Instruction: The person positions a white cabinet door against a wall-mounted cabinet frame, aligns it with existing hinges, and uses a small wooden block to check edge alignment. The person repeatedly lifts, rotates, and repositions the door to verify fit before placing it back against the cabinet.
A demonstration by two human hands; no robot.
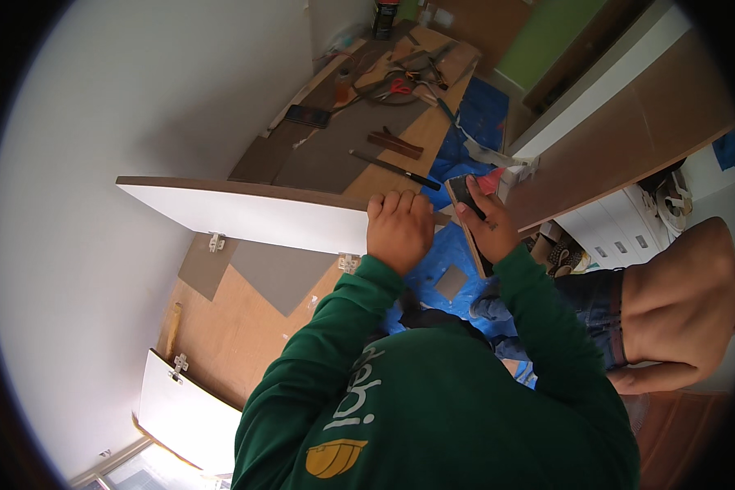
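My left hand [399,227] grips the top edge of a white cabinet door panel [253,216] that stands on its edge, with metal hinges [216,241] along its lower side. My right hand [488,229] holds a small flat wooden block [463,196] with a dark face, pressed near the panel's right end. Both green sleeves come up from the lower edge.
A second white door [184,412] with a hinge lies at lower left. Brown boards [245,314] and blue sheeting [445,261] cover the floor. Tools, a phone and red scissors [398,86] lie on boards at the back. Another person [670,302] crouches at right by a long wooden panel [629,139].
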